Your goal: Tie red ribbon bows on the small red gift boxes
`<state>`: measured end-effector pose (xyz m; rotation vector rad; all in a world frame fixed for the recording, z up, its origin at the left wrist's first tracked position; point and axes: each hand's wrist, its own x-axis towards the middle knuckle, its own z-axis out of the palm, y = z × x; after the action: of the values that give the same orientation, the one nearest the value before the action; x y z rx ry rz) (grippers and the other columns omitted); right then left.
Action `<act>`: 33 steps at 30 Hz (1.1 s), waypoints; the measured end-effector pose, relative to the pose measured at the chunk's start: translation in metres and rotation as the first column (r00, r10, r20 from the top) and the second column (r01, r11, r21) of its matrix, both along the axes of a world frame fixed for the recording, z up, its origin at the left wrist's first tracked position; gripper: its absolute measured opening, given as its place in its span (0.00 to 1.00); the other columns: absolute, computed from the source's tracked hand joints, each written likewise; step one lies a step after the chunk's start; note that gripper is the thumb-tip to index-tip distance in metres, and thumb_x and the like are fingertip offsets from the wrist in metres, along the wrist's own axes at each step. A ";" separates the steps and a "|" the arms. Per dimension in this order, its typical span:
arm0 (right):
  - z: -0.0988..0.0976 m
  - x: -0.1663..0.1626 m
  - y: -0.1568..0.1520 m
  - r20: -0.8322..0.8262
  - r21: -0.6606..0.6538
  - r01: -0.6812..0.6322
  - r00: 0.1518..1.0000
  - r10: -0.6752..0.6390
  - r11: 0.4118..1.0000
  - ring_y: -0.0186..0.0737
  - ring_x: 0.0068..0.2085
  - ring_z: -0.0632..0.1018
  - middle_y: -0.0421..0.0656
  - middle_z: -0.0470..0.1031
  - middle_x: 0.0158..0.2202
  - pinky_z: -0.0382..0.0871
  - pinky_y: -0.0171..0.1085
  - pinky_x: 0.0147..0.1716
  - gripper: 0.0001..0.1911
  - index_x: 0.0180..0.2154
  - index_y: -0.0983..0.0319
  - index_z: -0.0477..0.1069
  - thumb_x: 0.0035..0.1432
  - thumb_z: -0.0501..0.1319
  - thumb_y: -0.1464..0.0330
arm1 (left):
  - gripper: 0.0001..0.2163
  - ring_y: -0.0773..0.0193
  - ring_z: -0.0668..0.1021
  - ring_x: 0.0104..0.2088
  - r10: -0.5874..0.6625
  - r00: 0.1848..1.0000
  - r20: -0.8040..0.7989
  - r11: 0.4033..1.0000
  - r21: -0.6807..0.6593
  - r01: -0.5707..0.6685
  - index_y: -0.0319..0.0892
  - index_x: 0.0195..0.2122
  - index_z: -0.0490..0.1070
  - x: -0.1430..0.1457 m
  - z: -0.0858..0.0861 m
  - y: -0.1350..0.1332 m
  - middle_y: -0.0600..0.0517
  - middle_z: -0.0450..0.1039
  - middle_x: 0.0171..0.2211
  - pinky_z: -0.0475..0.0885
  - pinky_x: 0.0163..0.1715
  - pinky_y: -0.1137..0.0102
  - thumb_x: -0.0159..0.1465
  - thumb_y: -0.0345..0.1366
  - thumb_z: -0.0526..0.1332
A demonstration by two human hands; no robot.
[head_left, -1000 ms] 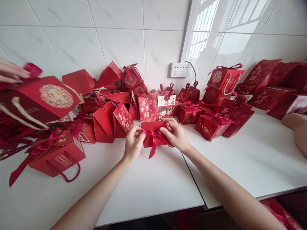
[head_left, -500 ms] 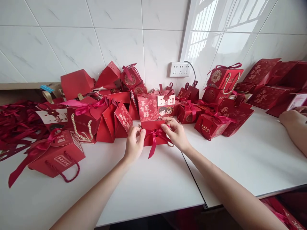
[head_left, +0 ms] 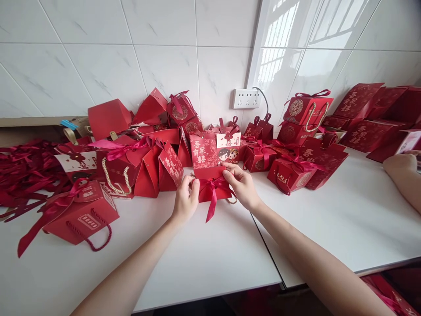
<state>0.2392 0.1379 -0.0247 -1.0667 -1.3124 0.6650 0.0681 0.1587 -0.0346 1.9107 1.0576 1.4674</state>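
Observation:
Between my hands a small red gift box (head_left: pixel 219 193) stands on the white table, with a magenta ribbon bow (head_left: pixel 213 185) on top and one ribbon tail hanging down its near side. My left hand (head_left: pixel 186 198) is closed at the box's left edge, thumb pressed against the bent fingers. On the far right corner my right hand (head_left: pixel 241 184) pinches the box between thumb and fingers. A twisted cord handle (head_left: pixel 233 201) shows beneath the right hand. Right behind it stand a floral red box (head_left: pixel 203 150) and a white-fronted box with two cartoon faces (head_left: pixel 228 147).
Loose dark red ribbons (head_left: pixel 23 169) lie heaped at the left, near a tipped box with a cord handle (head_left: pixel 82 219). Several red boxes (head_left: pixel 291 173) are stacked to the right. A co-worker's hand (head_left: pixel 403 164) is at the right edge. A power strip (head_left: pixel 246 98) hangs on the tiled wall.
The view has tilted slightly, so everything sits a little lower. Both hands keep their hold on the gift box with hardly any movement.

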 end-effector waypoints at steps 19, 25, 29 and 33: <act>-0.017 0.014 0.002 0.570 0.127 -0.267 0.808 0.150 0.955 0.56 0.62 0.62 0.57 0.50 0.63 0.62 0.57 0.57 0.52 0.65 0.55 0.36 0.49 0.68 0.65 | 0.14 0.64 0.70 0.30 -0.025 0.987 0.160 0.978 -0.202 0.058 0.43 0.32 0.65 -0.006 0.006 0.003 0.53 0.67 0.28 0.67 0.32 0.70 0.54 0.46 0.63; -0.014 0.014 0.000 0.514 0.112 -0.273 0.839 0.180 0.955 0.56 0.62 0.61 0.56 0.51 0.63 0.65 0.56 0.55 0.51 0.64 0.54 0.38 0.48 0.68 0.66 | 0.11 0.65 0.70 0.31 -0.063 0.989 0.134 0.971 -0.221 0.092 0.42 0.34 0.64 -0.007 0.004 0.007 0.53 0.67 0.30 0.67 0.35 0.69 0.55 0.41 0.63; -0.013 0.016 0.001 0.496 0.135 -0.282 0.849 0.182 0.950 0.56 0.63 0.59 0.55 0.49 0.63 0.64 0.57 0.56 0.50 0.64 0.52 0.37 0.49 0.67 0.67 | 0.10 0.67 0.69 0.29 -0.153 0.967 0.203 0.963 -0.187 0.192 0.42 0.32 0.64 -0.011 0.002 0.012 0.55 0.64 0.28 0.67 0.31 0.71 0.53 0.39 0.63; -0.015 0.018 0.003 0.525 0.165 -0.273 0.838 0.149 0.948 0.56 0.63 0.60 0.55 0.50 0.63 0.62 0.58 0.57 0.50 0.64 0.54 0.37 0.49 0.66 0.68 | 0.08 0.68 0.68 0.27 -0.148 0.950 0.274 0.962 -0.182 0.202 0.42 0.30 0.63 -0.014 -0.001 0.015 0.56 0.62 0.26 0.66 0.28 0.72 0.51 0.36 0.61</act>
<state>0.2573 0.1411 -0.0395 -0.9381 -1.9425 0.3804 0.0544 0.1734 -0.0351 1.5741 0.8591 1.3995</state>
